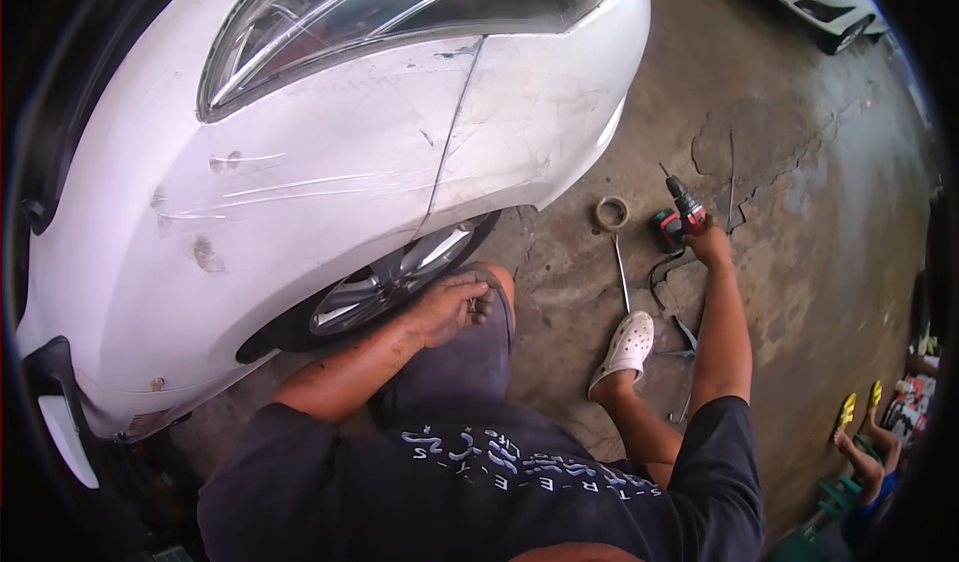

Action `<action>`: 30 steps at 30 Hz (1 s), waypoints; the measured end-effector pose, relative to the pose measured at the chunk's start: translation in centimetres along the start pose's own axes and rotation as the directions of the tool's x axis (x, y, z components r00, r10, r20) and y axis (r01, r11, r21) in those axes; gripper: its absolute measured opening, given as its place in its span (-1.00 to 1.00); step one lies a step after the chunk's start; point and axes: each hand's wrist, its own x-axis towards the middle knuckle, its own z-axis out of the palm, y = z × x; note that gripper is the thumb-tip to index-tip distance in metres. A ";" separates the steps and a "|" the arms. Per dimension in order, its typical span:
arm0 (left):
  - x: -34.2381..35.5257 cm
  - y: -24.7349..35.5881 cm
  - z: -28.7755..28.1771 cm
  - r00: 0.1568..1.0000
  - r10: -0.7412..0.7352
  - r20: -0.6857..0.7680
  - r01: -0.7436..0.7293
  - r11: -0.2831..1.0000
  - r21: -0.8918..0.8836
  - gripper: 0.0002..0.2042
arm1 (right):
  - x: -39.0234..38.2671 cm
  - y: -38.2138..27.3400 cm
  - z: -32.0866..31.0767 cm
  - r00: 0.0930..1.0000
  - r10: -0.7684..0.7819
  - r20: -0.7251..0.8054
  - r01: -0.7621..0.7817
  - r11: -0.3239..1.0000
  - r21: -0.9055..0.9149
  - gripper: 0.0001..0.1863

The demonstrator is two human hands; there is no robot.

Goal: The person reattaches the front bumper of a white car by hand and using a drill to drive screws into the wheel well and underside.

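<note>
My right hand (707,242) grips a red and black cordless drill (687,205) by its handle, out over the floor on the right. A thin bit points away from me at its tip. My left hand (455,309) rests on my knee beside the car's wheel (390,277), its fingers curled in. Something small seems to be between those fingers, too small to name. Close in front stands a white car (330,152) with scratches, dents and smudges on its fender and bumper. Its headlight (400,12) shows at the top.
On the concrete floor (799,242) lie a tape roll (611,212), a long metal rod (621,272) and a dark strap (659,277). My foot in a white clog (627,347) is close by. Another person's legs (864,452) show lower right; another white car (829,2) stands far right.
</note>
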 end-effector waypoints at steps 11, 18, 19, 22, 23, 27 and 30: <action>-0.5 2.2 -2.7 0.994 0.083 0.067 -0.090 0.991 0.104 -0.75 | -10.8 -7.8 -2.1 0.923 0.217 0.318 -0.302 0.920 0.249 -0.64; 4.1 -2.0 -0.9 0.992 -0.057 0.115 0.040 0.988 0.150 -0.55 | -26.1 -22.6 -8.2 0.862 0.053 0.504 -0.113 0.990 0.089 -0.51; 4.4 -2.6 -0.3 0.991 -0.063 0.121 0.046 0.990 0.137 -0.55 | -28.9 -25.7 -8.6 0.871 0.035 0.490 -0.054 0.998 0.025 -0.42; 4.0 -4.0 2.3 0.988 -0.114 0.102 0.108 0.992 0.060 -0.25 | -35.1 -31.0 -8.0 0.886 -0.103 0.453 0.148 0.987 -0.065 -0.30; 3.4 -4.3 2.6 0.996 -0.059 0.068 0.057 0.998 0.018 -0.19 | -36.8 -32.1 -7.8 0.892 -0.128 0.434 0.179 0.981 -0.079 -0.28; 1.4 -3.1 -1.7 0.976 -0.048 0.214 0.068 0.994 -0.091 -0.29 | -39.0 -30.9 -6.6 0.760 -0.327 0.561 0.234 0.944 0.233 -0.11; 0.3 -2.4 -1.9 0.925 -0.039 0.379 0.101 0.984 -0.146 -0.35 | -39.3 -27.1 -2.8 0.734 -0.629 0.254 0.545 0.770 0.332 -0.02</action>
